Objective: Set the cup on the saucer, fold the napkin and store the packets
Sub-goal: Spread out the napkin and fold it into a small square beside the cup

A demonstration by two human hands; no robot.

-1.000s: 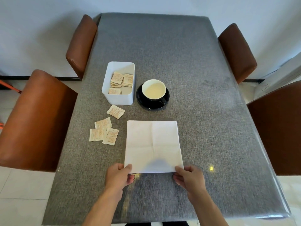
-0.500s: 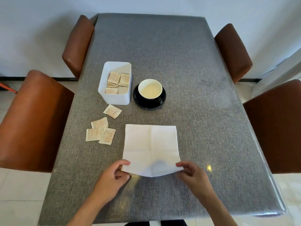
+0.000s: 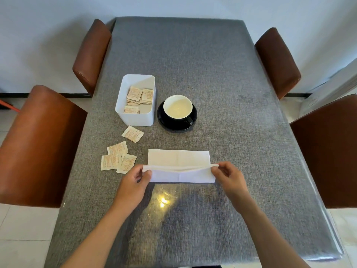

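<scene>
Pinching the napkin point(image 3: 179, 167) by its near corners, you are lifting that edge over the flat far half in the head view: left hand point(image 3: 135, 180) and right hand point(image 3: 228, 176) each have fingers pressed onto the cloth. The cup point(image 3: 177, 107) is sitting on the saucer point(image 3: 176, 125), so that step looks done. Four packets point(image 3: 117, 157) are lying loose on the worktop point(image 3: 222, 84) near the white box point(image 3: 136, 118), waiting. Packet print is too small to read, and the napkin's underside is hidden.
</scene>
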